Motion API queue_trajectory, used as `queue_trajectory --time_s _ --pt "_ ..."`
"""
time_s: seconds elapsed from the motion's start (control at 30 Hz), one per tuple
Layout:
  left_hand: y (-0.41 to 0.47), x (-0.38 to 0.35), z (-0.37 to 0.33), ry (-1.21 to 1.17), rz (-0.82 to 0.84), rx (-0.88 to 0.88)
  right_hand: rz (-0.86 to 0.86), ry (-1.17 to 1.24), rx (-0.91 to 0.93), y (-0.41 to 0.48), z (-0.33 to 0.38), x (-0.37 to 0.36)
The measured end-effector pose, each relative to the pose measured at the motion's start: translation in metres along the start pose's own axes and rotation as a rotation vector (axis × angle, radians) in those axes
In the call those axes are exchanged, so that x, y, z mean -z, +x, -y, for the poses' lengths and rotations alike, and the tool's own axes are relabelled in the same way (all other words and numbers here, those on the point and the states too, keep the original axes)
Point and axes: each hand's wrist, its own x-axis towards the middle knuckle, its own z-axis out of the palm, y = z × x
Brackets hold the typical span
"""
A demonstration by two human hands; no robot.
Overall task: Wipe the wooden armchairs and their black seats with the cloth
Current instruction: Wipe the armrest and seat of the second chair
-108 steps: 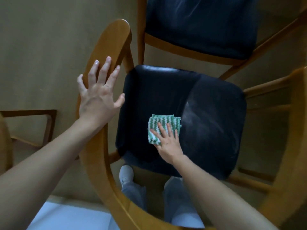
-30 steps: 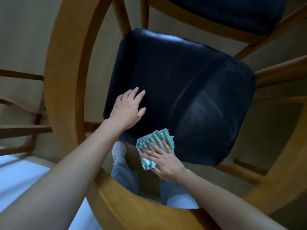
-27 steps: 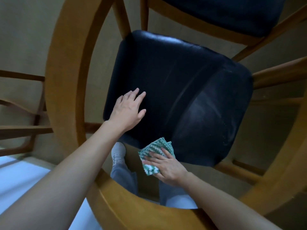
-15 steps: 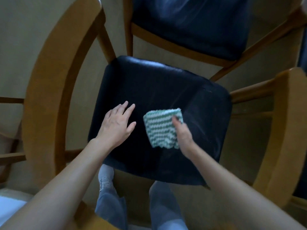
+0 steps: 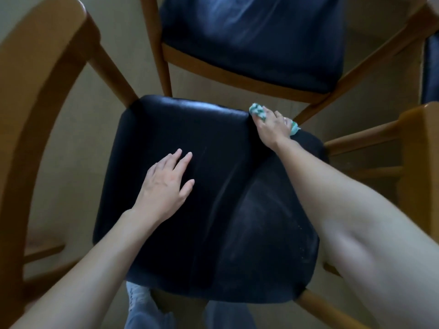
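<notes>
A wooden armchair with a black seat (image 5: 213, 233) stands right below me. Flat on the left half of that seat rests my left hand (image 5: 166, 186), fingers straight. My right hand (image 5: 273, 127) reaches to the seat's far right edge and presses the green-and-white cloth (image 5: 257, 111) against it. Most of the cloth is hidden under the hand; its ends stick out on both sides. The chair's curved wooden armrest (image 5: 31, 115) runs down the left, and another armrest (image 5: 420, 162) stands at the right.
A second armchair with a black seat (image 5: 256, 36) and a wooden frame (image 5: 237, 79) stands just beyond. A third dark seat (image 5: 431, 67) shows at the right edge. My legs and a white shoe (image 5: 137, 298) are below the seat. The floor is beige.
My right hand has slid the cloth from the middle of the seat to its far right edge. My left hand has stayed flat on the seat.
</notes>
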Motion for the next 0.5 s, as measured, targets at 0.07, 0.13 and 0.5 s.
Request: queue_trajectory --time_s 0.07,0.13,0.5 --pt "-0.002 -0.001 0.006 -0.007 -0.006 0.012 0.015 -0.060 0.089 -0.002 0.013 -0.006" --pt "-0.005 0.001 0.012 -0.004 -0.011 0.028 0.017 -0.155 0.189 -0.007 0.025 -0.016" --pt "-0.044 0.026 0.033 0.002 0.020 0.116 0.144 -0.214 0.583 -0.154 0.065 -0.104"
